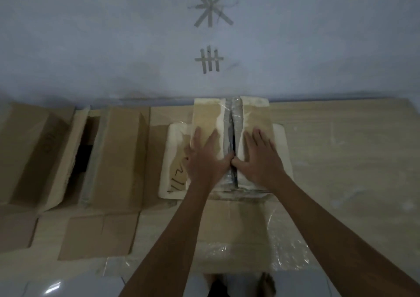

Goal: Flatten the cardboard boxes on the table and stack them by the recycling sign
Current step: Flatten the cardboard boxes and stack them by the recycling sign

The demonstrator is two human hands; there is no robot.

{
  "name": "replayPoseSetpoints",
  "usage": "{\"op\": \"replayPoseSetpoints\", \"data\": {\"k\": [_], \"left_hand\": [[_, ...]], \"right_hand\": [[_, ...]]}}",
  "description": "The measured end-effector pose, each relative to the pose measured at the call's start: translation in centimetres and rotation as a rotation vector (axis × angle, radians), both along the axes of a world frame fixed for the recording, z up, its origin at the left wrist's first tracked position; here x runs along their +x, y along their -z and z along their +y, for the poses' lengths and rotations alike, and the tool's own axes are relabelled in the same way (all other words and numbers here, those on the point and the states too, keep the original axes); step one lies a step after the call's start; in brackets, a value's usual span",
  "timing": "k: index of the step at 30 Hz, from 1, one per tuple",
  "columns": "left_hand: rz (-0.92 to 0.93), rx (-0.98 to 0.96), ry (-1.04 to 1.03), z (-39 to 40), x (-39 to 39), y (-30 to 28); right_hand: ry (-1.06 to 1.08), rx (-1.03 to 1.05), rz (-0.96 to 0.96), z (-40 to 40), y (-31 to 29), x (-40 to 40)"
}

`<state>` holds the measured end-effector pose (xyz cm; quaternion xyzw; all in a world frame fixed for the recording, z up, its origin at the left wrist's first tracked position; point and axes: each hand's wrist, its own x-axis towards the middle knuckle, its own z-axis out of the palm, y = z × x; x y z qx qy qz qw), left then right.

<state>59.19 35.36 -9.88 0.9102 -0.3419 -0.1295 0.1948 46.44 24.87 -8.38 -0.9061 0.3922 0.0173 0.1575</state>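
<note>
A taped cardboard box (208,114) lies in the middle of the wooden table (341,149), its two long top flaps meeting along a taped centre seam. My left hand (208,155) rests palm down with fingers spread on the left flap. On the right flap (255,117) my right hand (259,155) lies flat the same way, and both thumbs meet at the seam. A pale side flap (175,160) with dark scribbles sticks out to the left. Another flap, covered in clear tape (238,233), reaches toward me under my forearms.
An open brown cardboard box (118,151) with raised flaps stands at the left, and a further one (27,151) sits at the far left edge. Tape marks shaped like a star (212,4) and a tally (209,59) are on the wall behind the table.
</note>
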Motion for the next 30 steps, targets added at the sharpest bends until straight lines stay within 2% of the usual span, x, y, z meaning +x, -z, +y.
{"op": "replayPoseSetpoints", "data": {"k": [3,6,9,11,15,19,22,25,27,30], "left_hand": [[0.008,0.059,0.113,-0.6,-1.3,-0.2],[0.109,0.072,0.161,-0.8,-1.3,-1.1],[0.339,-0.12,0.173,-0.3,-0.4,-3.2],[0.396,-0.281,0.174,0.7,0.2,-4.9],[0.331,-0.361,0.145,2.9,2.1,-8.7],[0.137,-0.217,0.084,4.5,4.6,-10.4],[-0.019,-0.05,-0.011,5.7,6.2,-8.2],[-0.041,0.045,-0.186,6.0,6.3,-5.5],[0.026,0.07,-0.225,6.3,6.7,-3.7],[0.109,0.091,-0.077,6.6,7.8,-1.0]], "right_hand": [[0.051,0.067,-0.029,-0.4,-1.3,-1.2],[0.072,0.177,-0.163,-0.4,-3.1,-2.0],[0.104,0.248,-0.314,-1.0,-5.4,-2.9],[0.115,0.288,-0.386,-1.5,-6.8,-3.9],[0.209,0.276,-0.507,-2.8,-7.6,-6.5],[0.278,0.204,-0.595,-3.3,-8.3,-8.6],[0.415,0.076,-0.486,-3.7,-7.5,-10.0],[0.567,-0.051,-0.32,-4.0,-5.1,-12.1],[0.632,-0.021,-0.234,-4.4,-3.1,-13.8],[0.661,0.15,-0.119,-5.3,-0.7,-15.4]]}}
